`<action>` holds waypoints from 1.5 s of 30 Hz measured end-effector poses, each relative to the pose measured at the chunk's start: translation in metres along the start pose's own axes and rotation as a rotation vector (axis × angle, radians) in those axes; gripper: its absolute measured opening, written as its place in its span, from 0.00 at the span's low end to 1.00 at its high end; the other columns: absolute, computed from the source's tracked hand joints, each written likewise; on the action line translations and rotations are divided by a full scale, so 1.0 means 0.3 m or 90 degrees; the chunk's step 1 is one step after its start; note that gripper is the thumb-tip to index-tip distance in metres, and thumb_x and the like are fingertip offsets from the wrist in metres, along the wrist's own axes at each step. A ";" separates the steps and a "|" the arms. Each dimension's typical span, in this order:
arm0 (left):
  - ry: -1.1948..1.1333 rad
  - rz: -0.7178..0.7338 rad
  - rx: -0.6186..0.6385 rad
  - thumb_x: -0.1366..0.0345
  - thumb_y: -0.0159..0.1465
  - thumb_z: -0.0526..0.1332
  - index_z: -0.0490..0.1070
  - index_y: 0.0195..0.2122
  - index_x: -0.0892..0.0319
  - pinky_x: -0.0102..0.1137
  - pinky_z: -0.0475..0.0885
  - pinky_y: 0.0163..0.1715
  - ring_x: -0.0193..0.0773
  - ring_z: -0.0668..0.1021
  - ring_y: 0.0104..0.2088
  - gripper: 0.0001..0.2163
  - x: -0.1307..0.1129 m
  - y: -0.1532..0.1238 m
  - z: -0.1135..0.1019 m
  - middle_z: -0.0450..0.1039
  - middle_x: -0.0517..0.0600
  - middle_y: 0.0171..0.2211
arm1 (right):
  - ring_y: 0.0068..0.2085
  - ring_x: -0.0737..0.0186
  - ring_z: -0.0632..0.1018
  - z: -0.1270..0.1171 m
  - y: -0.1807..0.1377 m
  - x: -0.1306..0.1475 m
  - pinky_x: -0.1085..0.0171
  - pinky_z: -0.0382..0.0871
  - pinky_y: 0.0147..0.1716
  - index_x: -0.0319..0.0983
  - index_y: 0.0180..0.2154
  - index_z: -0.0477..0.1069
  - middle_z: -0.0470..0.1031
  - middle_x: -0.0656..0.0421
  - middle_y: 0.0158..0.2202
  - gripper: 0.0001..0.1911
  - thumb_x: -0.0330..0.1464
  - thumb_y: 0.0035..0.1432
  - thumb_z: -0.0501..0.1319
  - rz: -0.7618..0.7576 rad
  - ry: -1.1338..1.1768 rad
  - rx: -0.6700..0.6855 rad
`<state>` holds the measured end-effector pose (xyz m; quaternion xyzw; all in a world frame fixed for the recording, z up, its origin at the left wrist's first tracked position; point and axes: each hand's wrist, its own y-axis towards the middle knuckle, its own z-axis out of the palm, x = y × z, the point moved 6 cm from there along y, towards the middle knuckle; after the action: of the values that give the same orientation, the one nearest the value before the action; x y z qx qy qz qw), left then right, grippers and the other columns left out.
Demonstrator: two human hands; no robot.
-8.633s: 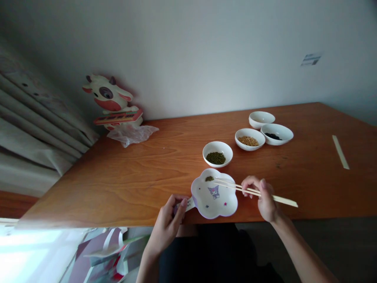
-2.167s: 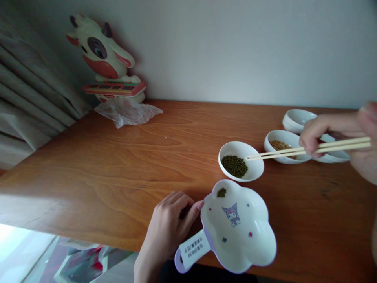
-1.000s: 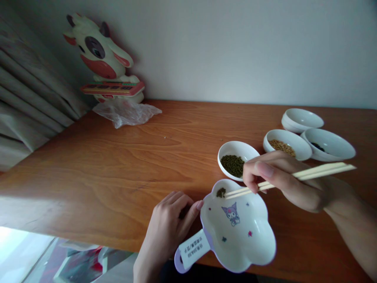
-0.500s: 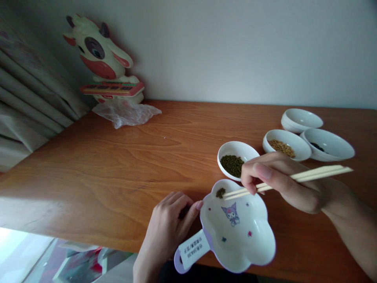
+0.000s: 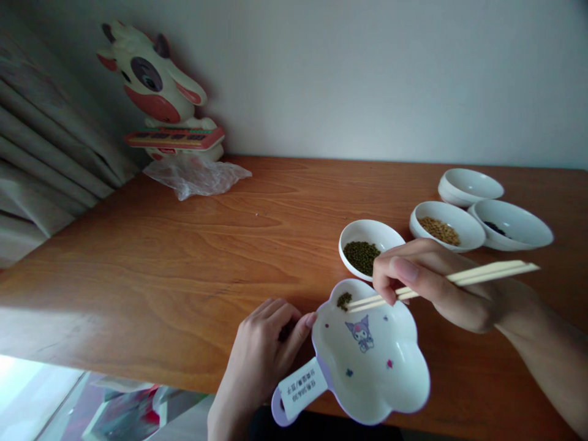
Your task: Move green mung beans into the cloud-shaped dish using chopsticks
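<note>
My right hand (image 5: 432,285) grips a pair of light wooden chopsticks (image 5: 487,273). Their tips point left, down into a white flower-shaped dish (image 5: 376,389) with a purple rim, a cartoon print and a labelled handle. Beside the tips, in the dish's upper left lobe, sits a small heap of green beans (image 5: 344,301). My left hand (image 5: 264,346) rests on the table left of the dish, fingers curled in, thumb tip at the rim. Just behind the dish stands a white bowl (image 5: 390,234) of green beans, partly covered by my right hand.
At the right are a bowl (image 5: 471,231) of tan beans, a bowl (image 5: 528,226) with some black ones, and a further white bowl (image 5: 473,182) behind. A cow-shaped toy keyboard (image 5: 174,138) and a clear plastic bag (image 5: 195,177) sit at the back left of the wooden table (image 5: 193,257).
My right hand and the chopsticks' rear ends have shifted slightly left. The tips stay by the small heap, and my left hand and the dish look still.
</note>
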<state>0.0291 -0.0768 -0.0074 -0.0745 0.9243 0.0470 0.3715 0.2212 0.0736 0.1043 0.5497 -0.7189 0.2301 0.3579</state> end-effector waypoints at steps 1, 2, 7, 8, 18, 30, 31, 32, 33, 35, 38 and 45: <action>0.001 -0.001 0.000 0.49 0.78 0.57 0.75 0.32 0.56 0.32 0.67 0.35 0.36 0.77 0.32 0.21 0.002 -0.001 0.001 0.76 0.48 0.32 | 0.28 0.66 0.70 0.001 0.000 0.000 0.63 0.63 0.31 0.41 0.32 0.69 0.71 0.62 0.28 0.28 0.44 0.83 0.45 0.003 -0.002 0.000; 0.001 0.000 0.001 0.49 0.78 0.57 0.75 0.32 0.56 0.32 0.67 0.35 0.36 0.77 0.32 0.21 0.003 -0.001 0.001 0.76 0.48 0.32 | 0.28 0.66 0.70 0.002 0.000 -0.001 0.63 0.63 0.31 0.41 0.32 0.69 0.72 0.62 0.28 0.28 0.44 0.83 0.45 0.007 -0.003 -0.001; 0.001 0.001 0.002 0.49 0.78 0.57 0.75 0.33 0.56 0.32 0.67 0.35 0.36 0.77 0.33 0.21 0.005 -0.002 0.001 0.76 0.47 0.32 | 0.29 0.65 0.72 -0.016 -0.010 -0.005 0.63 0.64 0.32 0.41 0.31 0.70 0.72 0.62 0.27 0.28 0.44 0.83 0.47 0.008 0.044 -0.026; 0.001 0.001 0.001 0.49 0.78 0.57 0.75 0.33 0.56 0.32 0.67 0.35 0.36 0.77 0.33 0.21 0.004 -0.002 0.000 0.76 0.47 0.32 | 0.29 0.65 0.72 -0.022 -0.014 -0.005 0.63 0.64 0.33 0.41 0.31 0.71 0.73 0.62 0.27 0.29 0.45 0.82 0.47 0.005 0.060 -0.029; 0.006 0.011 -0.003 0.50 0.78 0.58 0.76 0.33 0.56 0.32 0.68 0.35 0.36 0.77 0.33 0.20 0.003 -0.002 0.001 0.77 0.47 0.32 | 0.29 0.64 0.71 -0.031 -0.016 0.010 0.61 0.62 0.32 0.41 0.32 0.71 0.72 0.61 0.28 0.32 0.50 0.82 0.43 0.006 0.014 -0.020; 0.008 0.014 -0.008 0.49 0.78 0.57 0.75 0.32 0.56 0.32 0.68 0.34 0.36 0.77 0.32 0.21 -0.006 0.000 -0.006 0.76 0.48 0.31 | 0.28 0.65 0.70 0.004 0.001 0.014 0.61 0.62 0.31 0.41 0.32 0.68 0.71 0.61 0.28 0.29 0.47 0.82 0.44 -0.005 -0.007 -0.001; 0.008 0.015 -0.009 0.50 0.78 0.57 0.75 0.32 0.56 0.32 0.68 0.34 0.36 0.77 0.32 0.21 -0.006 -0.001 -0.006 0.76 0.48 0.31 | 0.28 0.65 0.70 0.005 0.001 0.015 0.61 0.62 0.31 0.41 0.32 0.68 0.71 0.61 0.28 0.29 0.47 0.82 0.44 -0.012 -0.009 -0.001; 0.008 0.015 -0.010 0.50 0.78 0.57 0.75 0.32 0.56 0.32 0.68 0.34 0.36 0.77 0.32 0.20 -0.006 -0.001 -0.006 0.77 0.48 0.31 | 0.28 0.65 0.70 0.006 0.001 0.017 0.62 0.62 0.31 0.40 0.32 0.68 0.71 0.61 0.28 0.29 0.47 0.82 0.44 -0.017 -0.012 -0.003; 0.008 0.015 -0.011 0.50 0.78 0.57 0.75 0.33 0.56 0.32 0.68 0.34 0.36 0.77 0.32 0.20 -0.006 -0.002 -0.006 0.77 0.47 0.31 | 0.28 0.65 0.70 0.007 0.001 0.016 0.62 0.62 0.31 0.40 0.32 0.68 0.71 0.61 0.28 0.29 0.46 0.83 0.43 -0.016 -0.016 -0.003; 0.008 0.017 -0.011 0.50 0.78 0.58 0.76 0.33 0.56 0.32 0.68 0.35 0.36 0.78 0.33 0.20 -0.006 -0.002 -0.006 0.77 0.48 0.32 | 0.28 0.65 0.70 0.009 0.002 0.015 0.62 0.63 0.31 0.40 0.32 0.68 0.72 0.60 0.28 0.30 0.46 0.83 0.42 -0.007 -0.021 -0.002; 0.012 0.018 -0.007 0.50 0.78 0.57 0.76 0.32 0.56 0.32 0.69 0.35 0.36 0.78 0.32 0.20 -0.007 -0.004 -0.007 0.77 0.48 0.32 | 0.29 0.64 0.71 0.013 0.004 0.014 0.61 0.64 0.32 0.40 0.32 0.69 0.73 0.59 0.29 0.29 0.46 0.83 0.43 0.006 -0.008 0.007; 0.009 0.010 -0.006 0.50 0.78 0.58 0.76 0.33 0.56 0.31 0.69 0.35 0.36 0.78 0.33 0.20 -0.010 -0.001 -0.009 0.77 0.48 0.32 | 0.29 0.64 0.71 0.007 0.005 0.017 0.61 0.64 0.33 0.40 0.32 0.69 0.72 0.60 0.29 0.29 0.45 0.83 0.44 0.002 0.018 -0.005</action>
<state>0.0295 -0.0771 -0.0034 -0.0697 0.9272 0.0536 0.3642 0.2184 0.0694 0.1070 0.5440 -0.7154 0.2358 0.3697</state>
